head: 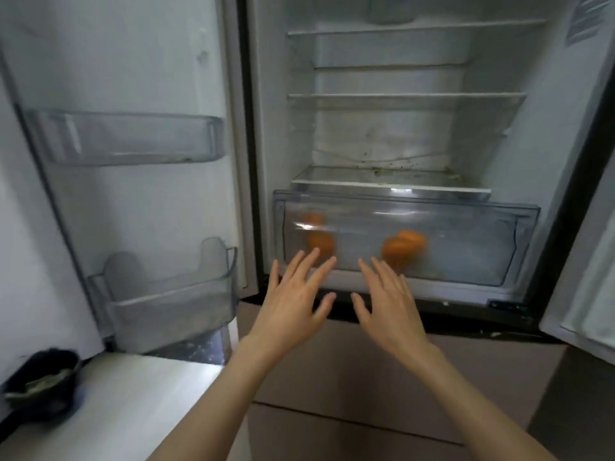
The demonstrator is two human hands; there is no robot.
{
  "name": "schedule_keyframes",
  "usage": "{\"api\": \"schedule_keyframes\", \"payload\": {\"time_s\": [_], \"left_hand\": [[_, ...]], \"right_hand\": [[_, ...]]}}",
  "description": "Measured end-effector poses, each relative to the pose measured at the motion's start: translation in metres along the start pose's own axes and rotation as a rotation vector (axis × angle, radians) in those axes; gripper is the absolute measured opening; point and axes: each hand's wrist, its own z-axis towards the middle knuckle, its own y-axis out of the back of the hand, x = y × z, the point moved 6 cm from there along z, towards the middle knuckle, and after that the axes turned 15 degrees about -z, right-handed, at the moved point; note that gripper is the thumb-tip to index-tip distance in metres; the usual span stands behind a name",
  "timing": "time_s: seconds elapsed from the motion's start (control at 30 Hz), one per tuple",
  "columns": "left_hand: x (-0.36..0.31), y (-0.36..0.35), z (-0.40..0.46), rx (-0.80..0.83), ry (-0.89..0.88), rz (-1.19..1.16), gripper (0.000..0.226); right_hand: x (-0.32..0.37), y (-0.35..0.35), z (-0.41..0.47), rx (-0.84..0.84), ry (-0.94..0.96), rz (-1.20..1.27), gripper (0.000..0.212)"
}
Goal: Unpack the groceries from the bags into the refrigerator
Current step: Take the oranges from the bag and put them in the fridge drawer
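The refrigerator stands open before me. Its clear crisper drawer (pixel 466 234) at the bottom holds several oranges: some at the left (pixel 320 242) and a pair nearer the middle (pixel 404 246). My left hand (pixel 296 301) and my right hand (pixel 387 304) are both stretched out side by side with straight, spread fingers just in front of the drawer's lower front. Neither hand holds anything. I cannot tell whether the fingertips touch the drawer. The glass shelves (pixel 406 96) above look bare. No grocery bag is in view.
The open left door carries two clear bins, an upper one (pixel 126 138) and a lower one (pixel 173 304). A pale counter (pixel 126 400) at the lower left holds a dark bowl (pixel 43 384). Another door edge (pixel 585 294) stands at the right.
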Motion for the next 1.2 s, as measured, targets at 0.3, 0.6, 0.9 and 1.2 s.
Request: {"api": "schedule_keyframes", "payload": {"time_s": [0.3,0.6,0.9,1.2], "left_hand": [[0.075,0.057,-0.215,-0.025,0.289,0.044,0.053],[0.183,0.158,-0.387,-0.109,0.747,0.254,0.056],[0.297,0.245,-0.500,-0.195,1.087,0.321,0.055],[0.397,0.342,-0.563,-0.288,1.256,0.359,0.054]], "right_hand": [[0.178,-0.045,-0.123,0.289,0.341,0.164,0.058],[0.387,-0.075,-0.160,0.352,0.697,0.289,0.058],[0.591,-0.117,-0.162,0.395,0.963,0.425,0.058],[0.758,-0.146,-0.136,0.493,1.112,0.533,0.058]]}}
